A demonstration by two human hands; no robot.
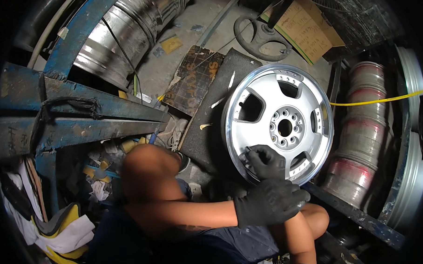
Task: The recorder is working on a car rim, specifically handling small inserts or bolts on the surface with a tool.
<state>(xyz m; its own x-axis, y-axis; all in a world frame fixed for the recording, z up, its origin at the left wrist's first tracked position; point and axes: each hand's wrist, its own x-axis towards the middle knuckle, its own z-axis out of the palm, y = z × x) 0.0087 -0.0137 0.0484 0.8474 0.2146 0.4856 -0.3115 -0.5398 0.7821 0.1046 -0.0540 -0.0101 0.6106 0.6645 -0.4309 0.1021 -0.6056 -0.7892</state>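
A silver alloy wheel [248, 130] with a polished outer lip lies tilted in front of me, with a ring of bolt holes around its centre. My right hand [269, 163], in a dark grey work glove, is over the lower left part of the wheel face. Its thumb and fingertips are pinched together close to the lip, and whatever they hold is too small and dark to make out. Across my right wrist lies my left hand [270, 203], gloved the same, its fingers wrapped over the wrist.
Beneath the wheel is a dark mat [215, 113]. A blue steel frame [103, 112] juts in from the left. Barrel-shaped wheel rims [355, 127] line a rack at right, where a yellow hose [378, 101] crosses. Behind stand a steering wheel [259, 39] and cardboard [310, 28].
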